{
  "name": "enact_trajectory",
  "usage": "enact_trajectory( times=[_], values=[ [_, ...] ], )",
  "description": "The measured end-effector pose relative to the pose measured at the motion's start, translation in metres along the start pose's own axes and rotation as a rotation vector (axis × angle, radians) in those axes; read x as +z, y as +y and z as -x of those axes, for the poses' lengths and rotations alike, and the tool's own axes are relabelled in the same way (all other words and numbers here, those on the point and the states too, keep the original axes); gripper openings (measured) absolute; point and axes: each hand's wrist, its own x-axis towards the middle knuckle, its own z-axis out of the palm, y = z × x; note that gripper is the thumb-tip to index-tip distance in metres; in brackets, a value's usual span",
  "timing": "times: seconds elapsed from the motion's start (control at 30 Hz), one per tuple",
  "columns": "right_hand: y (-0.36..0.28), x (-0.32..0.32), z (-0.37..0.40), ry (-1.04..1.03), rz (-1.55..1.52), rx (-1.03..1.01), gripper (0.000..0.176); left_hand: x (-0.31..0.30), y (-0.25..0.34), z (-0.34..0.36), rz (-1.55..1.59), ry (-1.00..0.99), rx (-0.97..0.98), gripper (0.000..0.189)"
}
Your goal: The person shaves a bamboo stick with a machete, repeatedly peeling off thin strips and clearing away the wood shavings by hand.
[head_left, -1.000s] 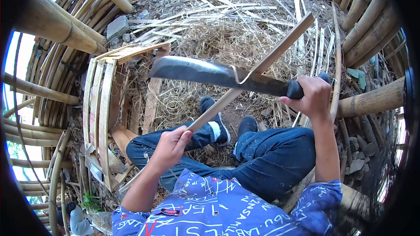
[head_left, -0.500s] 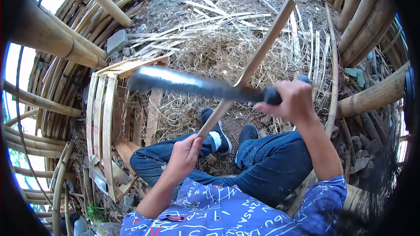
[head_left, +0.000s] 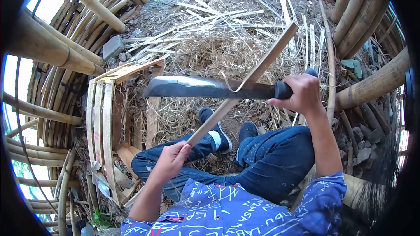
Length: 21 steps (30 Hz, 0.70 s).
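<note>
Bamboo strip (head_left: 271,52): we hold it slanting from 7 o'clock up to 1 o'clock, above our knees
Left hand (head_left: 168,161): closed tight round the strip's lower end
Right hand (head_left: 302,91): fisted on the black handle at 3 o'clock
Machete (head_left: 192,88): blade crosses the strip mid-length; a thin curl (head_left: 231,85) lifts at its edge
Done: paring looks under way; shavings (head_left: 218,48) lie heaped at 12 o'clock
Left: we judge the upper stretch possibly unpared; hard to tell
Beside: slatted frame (head_left: 103,118) at 9 o'clock

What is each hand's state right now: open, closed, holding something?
Left hand: closed, holding the lower end of the bamboo strip.
Right hand: closed on the handle of the machete, blade crossing the strip.
</note>
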Motion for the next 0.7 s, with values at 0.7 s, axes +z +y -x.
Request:
enact_trajectory(
  times=[0.7],
  values=[
    [-0.045, 0.013, -0.014, -0.089, -0.082, -0.100, 0.062, 0.032, 0.032, -0.028, -0.089, 0.094, 0.113, 0.028]
  ],
)
